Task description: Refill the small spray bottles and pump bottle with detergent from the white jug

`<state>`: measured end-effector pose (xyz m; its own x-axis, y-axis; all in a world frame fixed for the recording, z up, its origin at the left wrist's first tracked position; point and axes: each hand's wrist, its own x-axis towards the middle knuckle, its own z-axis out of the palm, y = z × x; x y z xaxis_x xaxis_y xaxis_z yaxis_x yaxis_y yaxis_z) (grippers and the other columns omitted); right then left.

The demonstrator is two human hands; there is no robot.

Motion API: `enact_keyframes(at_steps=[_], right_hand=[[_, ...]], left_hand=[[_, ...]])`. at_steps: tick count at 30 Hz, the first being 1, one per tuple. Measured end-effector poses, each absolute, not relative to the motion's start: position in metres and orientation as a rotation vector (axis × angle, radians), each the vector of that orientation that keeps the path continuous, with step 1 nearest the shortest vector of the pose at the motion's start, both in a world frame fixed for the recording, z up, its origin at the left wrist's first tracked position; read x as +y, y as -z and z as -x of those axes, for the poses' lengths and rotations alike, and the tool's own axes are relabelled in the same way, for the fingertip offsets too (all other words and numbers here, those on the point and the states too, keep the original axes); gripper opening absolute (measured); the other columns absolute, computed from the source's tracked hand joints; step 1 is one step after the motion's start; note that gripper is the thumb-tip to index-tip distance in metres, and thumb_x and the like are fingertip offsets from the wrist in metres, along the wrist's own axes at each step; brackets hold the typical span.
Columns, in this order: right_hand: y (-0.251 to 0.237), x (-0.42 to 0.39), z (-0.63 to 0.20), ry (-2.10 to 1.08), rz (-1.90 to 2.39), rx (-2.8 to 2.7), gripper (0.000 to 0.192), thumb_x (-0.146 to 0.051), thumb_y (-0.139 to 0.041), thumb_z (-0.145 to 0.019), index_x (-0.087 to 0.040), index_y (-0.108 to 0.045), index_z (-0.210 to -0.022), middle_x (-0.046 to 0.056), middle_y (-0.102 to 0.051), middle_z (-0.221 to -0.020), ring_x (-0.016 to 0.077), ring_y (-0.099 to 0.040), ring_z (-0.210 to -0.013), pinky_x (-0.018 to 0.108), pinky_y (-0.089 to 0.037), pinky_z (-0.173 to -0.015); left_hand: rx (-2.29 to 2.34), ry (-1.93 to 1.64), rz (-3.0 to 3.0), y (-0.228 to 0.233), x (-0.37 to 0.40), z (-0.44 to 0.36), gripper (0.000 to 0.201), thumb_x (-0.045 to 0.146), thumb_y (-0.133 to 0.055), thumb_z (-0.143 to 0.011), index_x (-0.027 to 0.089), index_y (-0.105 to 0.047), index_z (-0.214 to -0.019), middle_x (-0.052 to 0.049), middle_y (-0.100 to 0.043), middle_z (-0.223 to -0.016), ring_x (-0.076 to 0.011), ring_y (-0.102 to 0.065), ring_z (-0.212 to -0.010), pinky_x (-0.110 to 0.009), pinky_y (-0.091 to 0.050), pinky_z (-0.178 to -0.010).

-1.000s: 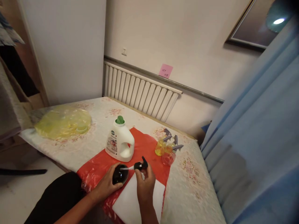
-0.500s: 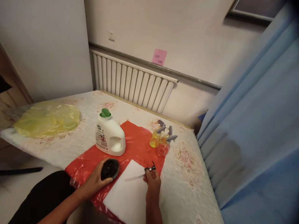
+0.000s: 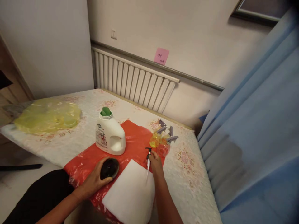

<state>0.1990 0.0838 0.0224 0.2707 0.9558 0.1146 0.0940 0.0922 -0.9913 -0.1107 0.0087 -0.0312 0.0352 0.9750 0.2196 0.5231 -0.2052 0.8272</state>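
My left hand (image 3: 97, 177) is wrapped round a dark, rounded container (image 3: 109, 168) over the red plastic sheet (image 3: 135, 137); what its underside rests on is hidden. In my right hand (image 3: 154, 160) is a black pump head (image 3: 148, 152), pinched near its collar, with its pale dip tube hanging down over a white pad (image 3: 130, 193). Behind my left hand a white jug (image 3: 111, 137) stands upright on the red sheet, a green insert (image 3: 106, 111) showing in its mouth. Just beyond my right hand are small spray bottles, a yellow one (image 3: 154, 142) and a pink one (image 3: 163, 151).
A crumpled yellow plastic bag (image 3: 49, 116) lies at the left of the flowered tablecloth (image 3: 187, 174). Along the back edge runs a white radiator (image 3: 133, 81). A blue curtain (image 3: 252, 118) hangs at the right.
My right hand has moved up and away from me, turning the pump head from lying sideways to upright, tube downward. My left hand keeps the dark container almost where it was.
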Motion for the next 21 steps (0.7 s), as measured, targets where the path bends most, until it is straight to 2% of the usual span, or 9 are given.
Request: enact_keyframes(at_steps=[4,11,16,21], right_hand=[[-0.022,0.102,-0.194,-0.841,1.363,-1.333,0.029,-0.03,-0.059,-0.073,-0.017,-0.077,-0.092,-0.003,-0.068,-0.064,0.0162,-0.06,-0.057,0.026,-0.047,-0.058],[-0.013,0.101,-0.177,-0.592,1.448,-1.638,0.029,-0.014,-0.055,-0.07,-0.021,-0.077,-0.087,0.004,-0.076,-0.083,0.0238,-0.068,-0.081,0.034,-0.05,-0.079],[-0.01,0.079,-0.159,-0.386,1.476,-1.738,0.033,-0.011,-0.055,-0.074,-0.019,-0.075,-0.1,0.012,-0.075,-0.101,0.0287,-0.067,-0.1,0.042,-0.05,-0.092],[0.002,0.032,-0.121,-0.316,1.4,-1.884,0.038,-0.008,-0.053,-0.078,-0.016,-0.072,-0.11,0.013,-0.073,-0.109,0.0294,-0.065,-0.106,0.048,-0.049,-0.101]], left_hand=[[1.497,-1.106,-1.769,0.033,0.007,0.108,0.081,0.037,-0.075,-0.074,0.023,-0.039,-0.145,-0.015,-0.055,-0.143,-0.0354,-0.053,-0.133,-0.058,-0.04,-0.115],[1.532,-1.159,-1.782,0.037,0.007,0.104,0.077,0.034,-0.075,-0.072,0.02,-0.043,-0.141,-0.015,-0.056,-0.141,-0.0345,-0.054,-0.132,-0.056,-0.041,-0.115],[1.513,-1.172,-1.764,0.035,0.006,0.103,0.076,0.033,-0.075,-0.072,0.019,-0.044,-0.14,-0.016,-0.057,-0.141,-0.0353,-0.054,-0.133,-0.056,-0.042,-0.114],[1.494,-1.208,-1.756,0.034,0.005,0.101,0.079,0.03,-0.076,-0.071,0.021,-0.044,-0.143,-0.015,-0.056,-0.143,-0.0348,-0.051,-0.136,-0.056,-0.039,-0.116]])
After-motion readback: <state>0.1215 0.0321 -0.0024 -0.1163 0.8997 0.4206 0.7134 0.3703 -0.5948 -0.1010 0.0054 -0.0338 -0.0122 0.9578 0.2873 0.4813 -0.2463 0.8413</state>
